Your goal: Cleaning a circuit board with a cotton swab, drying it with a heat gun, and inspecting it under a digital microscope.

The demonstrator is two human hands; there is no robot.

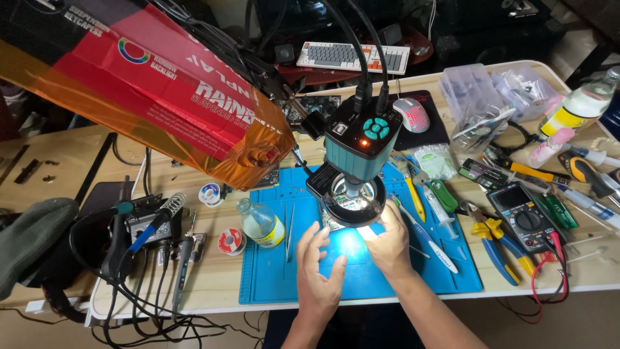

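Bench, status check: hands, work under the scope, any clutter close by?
Left hand open, right hand curled, both under teal microscope's lit ring. Work hidden in glare on blue silicone mat. Steel tweezers lie beside left hand.

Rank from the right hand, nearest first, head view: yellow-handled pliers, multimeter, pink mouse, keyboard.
From the right hand:
1. Yellow-handled pliers, on the table to its right.
2. Multimeter, further right.
3. Pink mouse, behind on the black pad.
4. Keyboard, at the far back.

Keyboard [352,57] and pink mouse [411,114] at the back, multimeter [524,218], yellow-handled pliers [494,240] — solder spool [230,242] at left
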